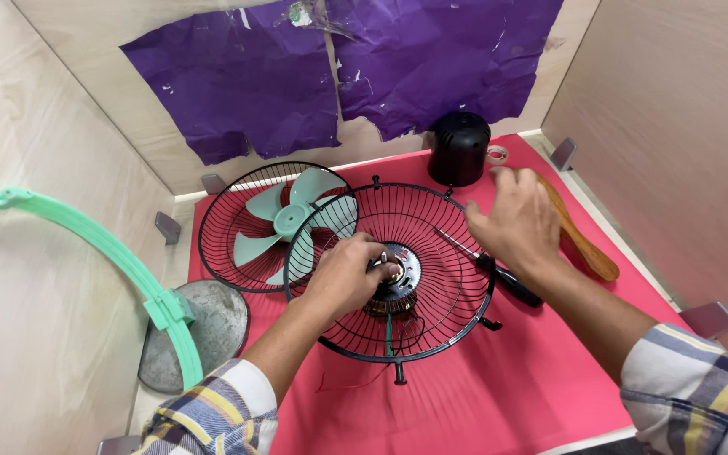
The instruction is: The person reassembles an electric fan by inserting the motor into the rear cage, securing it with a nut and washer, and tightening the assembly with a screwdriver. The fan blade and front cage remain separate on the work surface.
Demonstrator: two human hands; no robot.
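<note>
A black wire fan grille (431,227) lies on the red mat with the fan motor (398,291) at its hub. My left hand (343,274) is closed on the motor hub at the grille's centre. Over the grille's right rim hovers my right hand (516,219), fingers spread and holding nothing. Just below that hand a screwdriver (499,271) with a black handle rests across the grille's right edge. A second black grille (229,211) lies to the left with the pale green fan blade (284,221) inside it, partly under the first grille.
A black motor cover (459,147) and a tape roll (496,154) sit at the back of the red mat (507,379). A wooden paddle (583,244) lies at right. A grey round base (212,333) and a green curved ring (120,261) stand at left. Wooden walls enclose the bench.
</note>
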